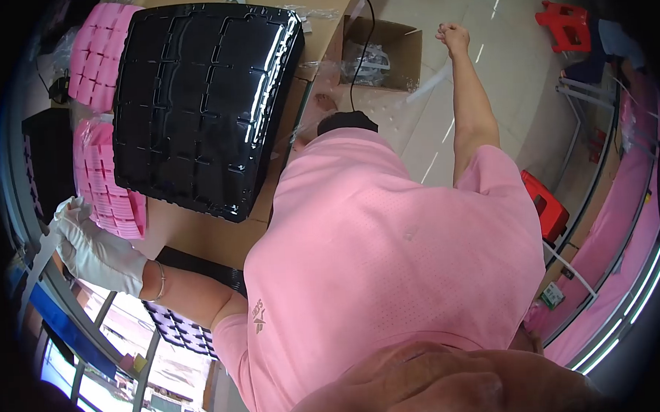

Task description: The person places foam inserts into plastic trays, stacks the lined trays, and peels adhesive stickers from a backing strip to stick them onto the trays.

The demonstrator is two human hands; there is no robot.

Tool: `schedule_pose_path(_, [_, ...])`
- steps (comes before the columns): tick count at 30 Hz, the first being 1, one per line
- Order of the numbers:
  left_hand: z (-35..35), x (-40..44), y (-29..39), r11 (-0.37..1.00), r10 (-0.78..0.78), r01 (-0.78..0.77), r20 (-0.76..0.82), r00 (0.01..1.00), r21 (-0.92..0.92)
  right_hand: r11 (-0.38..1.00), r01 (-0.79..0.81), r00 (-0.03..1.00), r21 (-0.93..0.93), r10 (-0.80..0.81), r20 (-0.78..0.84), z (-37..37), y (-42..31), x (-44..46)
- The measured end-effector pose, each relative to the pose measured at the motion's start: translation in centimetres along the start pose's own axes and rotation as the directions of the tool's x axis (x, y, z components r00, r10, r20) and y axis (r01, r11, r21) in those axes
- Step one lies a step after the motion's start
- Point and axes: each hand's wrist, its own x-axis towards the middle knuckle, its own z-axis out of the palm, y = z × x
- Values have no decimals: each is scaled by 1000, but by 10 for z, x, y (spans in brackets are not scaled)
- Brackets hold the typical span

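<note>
My left hand (96, 249), in a white glove, is raised at the left edge with its fingers curled. A flat white strip (39, 264) runs down from it, apparently held in the fingers. Near that hand lie pink moulded trays (104, 179), stacked and partly in clear film. A large glossy black moulded tray (193, 101) rests on cardboard beside me. My bare right hand (453, 38) is stretched far out over the floor, fingers closed; what they hold, if anything, is hidden. A pale translucent strip (429, 84) shows beside that forearm.
An open cardboard box (384, 56) with clear plastic wrap stands on the tiled floor. A black cable (372, 27) hangs past it. Red stools (564, 26) and a metal-framed rack (577, 121) stand at the right. More pink trays (106, 50) lie at the upper left.
</note>
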Motion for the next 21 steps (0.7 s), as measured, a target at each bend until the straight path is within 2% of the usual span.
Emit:
schedule_pose_path(1, [-2, 1, -4, 1000, -4, 4, -5, 1000, 19, 984, 0, 1000, 179, 4, -21, 11, 9, 10])
schedule_pose_path(2, [-3, 1, -7, 1000, -1, 1, -19, 1000, -8, 984, -4, 1000, 178, 5, -8, 22, 18, 20])
schedule_pose_path(4, [1, -2, -5, 999, -5, 4, -36, 999, -32, 937, -31, 999, 348, 35, -5, 36, 26, 35])
schedule_pose_path(7, [2, -8, 4, 999, 34, -33, -38, 999, 11, 957, 53, 998, 285, -44, -37, 51, 22, 42])
schedule_pose_path(9, [3, -12, 13, 968, 92, -84, -24, 995, 235, 953, 78, 997, 294, -72, -28, 60, 33, 55])
schedule_pose_path(10, [3, -15, 14, 967, 89, -79, -34, 995, 242, 947, 103, 995, 305, -96, -37, 63, 35, 60])
schedule_pose_path(11, [5, -17, 15, 994, 33, -25, -71, 997, 104, 946, 109, 994, 305, -105, -29, 64, 35, 66])
schedule_pose_path(12, [6, -20, 14, 999, -27, 23, -100, 995, -38, 993, 121, 992, 15, -120, -29, 59, 24, 60])
schedule_pose_path(13, [9, -23, 14, 999, -28, 24, -114, 993, -34, 953, 127, 990, -275, -139, -24, 55, 14, 51])
schedule_pose_path(15, [13, -29, 15, 1000, -17, 15, -173, 985, -10, 868, 86, 987, -488, -140, -75, 54, -13, 36])
schedule_pose_path(17, [18, -36, 23, 997, -62, 51, -186, 981, -64, 852, 326, 927, -409, -373, -39, 67, -11, 51])
schedule_pose_path(18, [19, -38, 26, 996, -84, 76, -176, 981, -56, 789, 486, 845, -375, -534, -29, 70, -55, 23])
schedule_pose_path(19, [18, -40, 29, 994, -104, 98, -171, 980, -46, 827, 553, 826, -96, -560, -66, 81, -103, -14])
schedule_pose_path(21, [20, -42, 29, 984, -108, 82, -163, 981, -159, 786, 574, 781, 231, -610, 133, 113, -181, -69])
